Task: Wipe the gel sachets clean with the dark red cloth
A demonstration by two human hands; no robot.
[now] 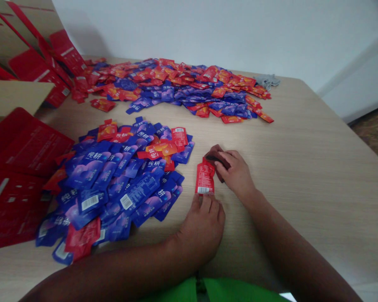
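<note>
A red spouted sachet [205, 178] lies flat on the table before me, its printed back and barcode facing up. My left hand [204, 224] pinches its lower end with curled fingers. In my right hand [236, 170] is a dark brown folded cloth [218, 158], closed between thumb and fingers at the sachet's top end. That cloth hides the sachet's spout. Left of my hands spreads a loose pile of blue sachets [122, 167] mixed with red and orange ones.
A long heap of red and purple sachets [176, 84] runs along the wall at the back. Grey crumpled cloth [267, 80] lies at its right end. Open red cartons [25, 147] stand at the left. The table edge [343, 119] slants down on the right.
</note>
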